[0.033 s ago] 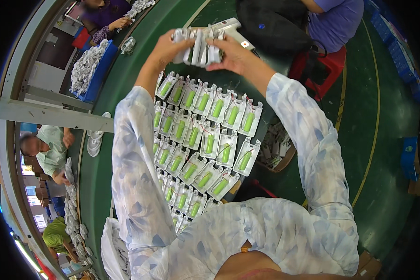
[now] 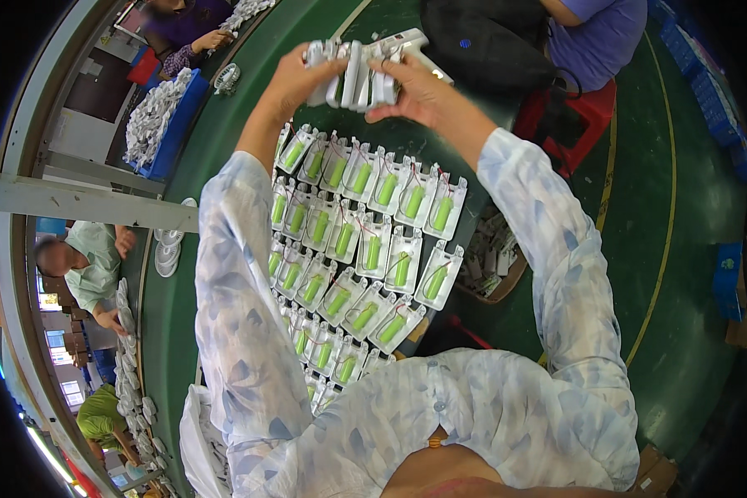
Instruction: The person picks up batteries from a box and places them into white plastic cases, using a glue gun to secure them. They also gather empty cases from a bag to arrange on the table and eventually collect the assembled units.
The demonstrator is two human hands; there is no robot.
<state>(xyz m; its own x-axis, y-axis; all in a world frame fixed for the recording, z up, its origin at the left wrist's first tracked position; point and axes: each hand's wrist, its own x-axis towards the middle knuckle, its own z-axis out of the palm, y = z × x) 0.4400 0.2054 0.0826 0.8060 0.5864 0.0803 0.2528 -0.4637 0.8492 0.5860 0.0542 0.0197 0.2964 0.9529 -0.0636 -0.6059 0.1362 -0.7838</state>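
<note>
Both of my arms reach to the far end of the green work surface. Between them, my left hand (image 2: 292, 81) and my right hand (image 2: 422, 93) grip a row of white plastic casings (image 2: 355, 81) pressed side by side, the left closed on one end and the right on the other. Just below my hands lie several rows of open white casings (image 2: 373, 249), each with a green cylindrical battery and thin red wires inside. A larger white casing or device (image 2: 419, 56) sits right behind my right hand, partly hidden.
A blue bin (image 2: 174, 124) of white parts stands at the far left, near a metal frame bar (image 2: 91, 203). A box of loose parts (image 2: 491, 261), a red stool (image 2: 585, 124) and a black bag (image 2: 490, 50) are at the right. Co-workers sit at left and far right.
My hands and the held casings have shifted very slightly up and to the left. The rows of casings have stayed in place.
</note>
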